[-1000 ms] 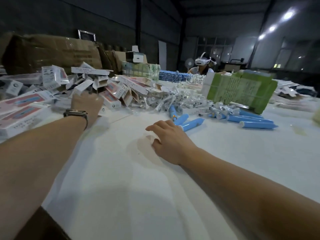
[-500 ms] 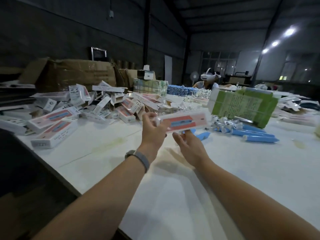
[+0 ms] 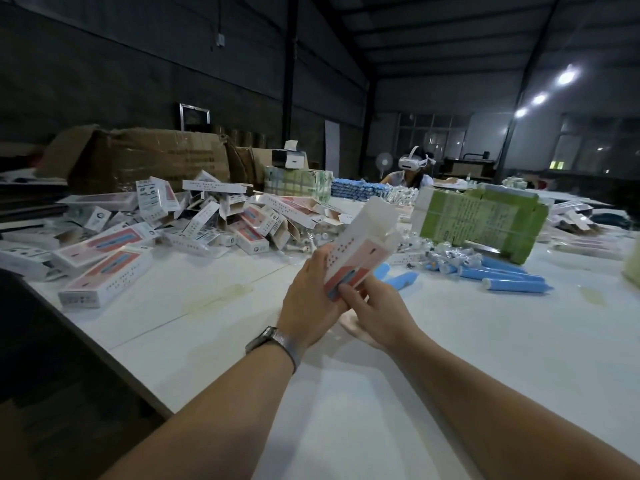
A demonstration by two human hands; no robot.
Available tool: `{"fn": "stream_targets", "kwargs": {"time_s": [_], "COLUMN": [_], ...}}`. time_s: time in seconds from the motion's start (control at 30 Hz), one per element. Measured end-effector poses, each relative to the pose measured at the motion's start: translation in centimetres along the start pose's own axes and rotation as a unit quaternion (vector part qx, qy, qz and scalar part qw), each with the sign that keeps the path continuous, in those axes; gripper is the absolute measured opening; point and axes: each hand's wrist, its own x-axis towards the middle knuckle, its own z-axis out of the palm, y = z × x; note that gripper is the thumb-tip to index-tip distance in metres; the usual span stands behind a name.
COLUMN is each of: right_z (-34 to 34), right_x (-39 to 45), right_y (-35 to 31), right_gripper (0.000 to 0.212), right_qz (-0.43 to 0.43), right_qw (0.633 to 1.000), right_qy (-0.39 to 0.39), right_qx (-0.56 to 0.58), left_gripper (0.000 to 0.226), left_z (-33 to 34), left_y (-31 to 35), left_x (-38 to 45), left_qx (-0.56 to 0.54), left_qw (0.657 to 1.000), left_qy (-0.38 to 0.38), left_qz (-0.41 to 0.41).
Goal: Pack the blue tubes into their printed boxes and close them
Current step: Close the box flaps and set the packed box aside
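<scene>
printed box (image 3: 360, 249) (top flaps open) | left hand (image 3: 310, 301), right hand (image 3: 379, 311) fingers (image 3: 348, 292) gripping it

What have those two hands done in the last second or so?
The left hand fetched a pink-and-white printed cardboard box from the pile. Now both hands grip it, the right hand at its lower end, tilted up with its top flaps open. The blue plastic tubes on the white table lie where they were.
</scene>
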Motion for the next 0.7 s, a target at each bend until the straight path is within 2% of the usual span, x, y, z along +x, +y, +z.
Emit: {"fn": "stream_targets", "kwargs": {"time_s": [0.07,0.13,0.2,0.27,0.33,0.43,0.53,0.7], "right_z": [-0.3,-0.4,-0.5,-0.6,-0.5,0.1,0.2,-0.5], "right_x": [-0.2,-0.2,0.0,0.4,0.9,1.2,1.1,0.8], "right_y": [-0.4,-0.2,0.2,0.6,1.1,1.2,1.4,1.3], "right_gripper": [0.050,0.044,0.034,0.032,0.031,0.045,0.041,0.021], "right_qz": [-0.024,-0.024,0.022,0.076,0.114,0.150,0.182,0.180], "right_qw": [1.000,0.999,0.996,0.991,0.991,0.967,0.952,0.946], "right_qy": [-0.014,-0.015,0.012,0.052,0.066,-0.005,-0.052,0.020], "right_qx": [0.014,0.044,0.084,0.101,0.000,-0.203,-0.243,-0.267], "left_gripper": [0.065,0.055,0.047,0.044,0.044,0.038,0.044,0.052], "left_z": [-0.1,-0.3,-0.4,-0.4,-0.2,0.0,0.1,0.0], "left_y": [0.2,0.4,0.2,0.2,0.0,-0.1,-0.2,-0.2], "left_x": [0.0,0.1,0.1,0.2,0.4,0.7,0.8,0.8], "left_qx": [-0.011,-0.050,-0.096,-0.123,-0.138,-0.142,-0.136,-0.160], "left_qw": [1.000,0.995,0.988,0.983,0.980,0.979,0.977,0.972], "left_qy": [0.013,0.018,0.039,0.054,0.056,0.056,0.067,0.039], "left_qz": [-0.025,-0.080,-0.115,-0.127,-0.130,-0.135,-0.152,-0.166]}}
